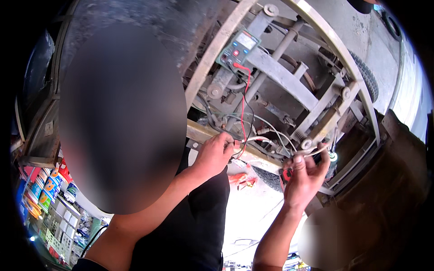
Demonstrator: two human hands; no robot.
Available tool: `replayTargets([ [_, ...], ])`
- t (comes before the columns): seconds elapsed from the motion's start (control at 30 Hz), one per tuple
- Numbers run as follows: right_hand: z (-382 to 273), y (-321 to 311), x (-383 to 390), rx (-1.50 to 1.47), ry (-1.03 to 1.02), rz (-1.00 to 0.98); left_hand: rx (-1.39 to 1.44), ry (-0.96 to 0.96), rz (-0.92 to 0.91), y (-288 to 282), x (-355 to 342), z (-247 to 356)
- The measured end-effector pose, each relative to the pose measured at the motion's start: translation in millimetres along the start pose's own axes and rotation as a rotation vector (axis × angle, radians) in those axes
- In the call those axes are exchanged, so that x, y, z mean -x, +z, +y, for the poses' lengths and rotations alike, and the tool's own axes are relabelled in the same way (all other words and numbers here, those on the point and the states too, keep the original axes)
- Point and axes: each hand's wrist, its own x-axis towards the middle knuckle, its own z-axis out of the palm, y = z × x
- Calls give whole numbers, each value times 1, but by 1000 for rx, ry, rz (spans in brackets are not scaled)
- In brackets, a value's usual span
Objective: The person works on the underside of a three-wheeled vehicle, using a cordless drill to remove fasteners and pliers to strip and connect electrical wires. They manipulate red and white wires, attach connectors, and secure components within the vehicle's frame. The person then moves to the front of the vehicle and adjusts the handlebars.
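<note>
My left hand (216, 153) is closed in a pinch at the frame's front rail. It grips the end of a white wire (257, 138), with a small reddish piece at the fingertips. To the right, my right hand (305, 177) holds a pale cable (312, 154) between thumb and fingers. A green-cased multimeter (238, 48) rests tilted on the metal frame beyond my left hand. Its red test lead (244, 97) and black lead (253, 118) run down toward my left hand. Their tips are too small to make out there.
A bare metal vehicle frame (289, 81) with springs and bars spreads in front of me. A tyre (364, 77) stands at its far right. Orange-red scraps (242, 180) lie on the pale floor below. Shelves of colourful packages (47, 189) are at left. Blurred ovals hide parts of the view.
</note>
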Motion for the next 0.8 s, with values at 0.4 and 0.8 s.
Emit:
replayTargets([
  [0.4, 74, 10, 12, 487, -47, -444, -193, 154, 32, 12, 16, 8],
  [0.8, 93, 21, -30, 507, 94, -762, -174, 173, -2, 9, -1, -5],
])
